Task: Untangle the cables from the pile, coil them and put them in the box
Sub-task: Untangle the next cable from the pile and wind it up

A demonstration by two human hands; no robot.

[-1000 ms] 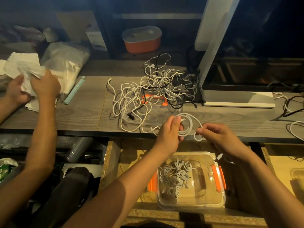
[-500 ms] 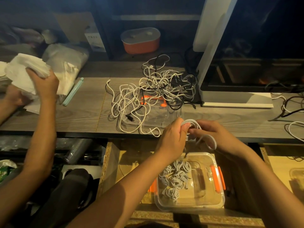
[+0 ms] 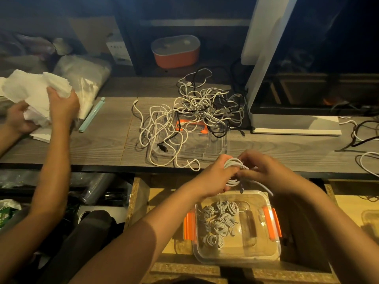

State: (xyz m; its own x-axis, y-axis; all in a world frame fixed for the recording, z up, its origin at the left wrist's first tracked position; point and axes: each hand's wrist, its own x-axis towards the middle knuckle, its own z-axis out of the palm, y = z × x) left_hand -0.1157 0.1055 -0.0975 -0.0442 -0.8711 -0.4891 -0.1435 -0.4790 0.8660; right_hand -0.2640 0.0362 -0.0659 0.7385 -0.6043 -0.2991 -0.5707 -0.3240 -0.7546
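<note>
Cable coil (image 3: 233, 162), one, is gripped by left hand (image 3: 216, 175) and right hand (image 3: 269, 171) near one box (image 3: 258, 255).

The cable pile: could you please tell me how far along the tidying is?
Partly done. Several coiled cables already lie in the box. The left hand and right hand hold one white cable, mostly coiled, above it. A tangled pile is left on the desk.

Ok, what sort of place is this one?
Probably a home or office desk: a wood-grain desktop, what looks like a monitor stand, and a clear box in an open drawer.
</note>
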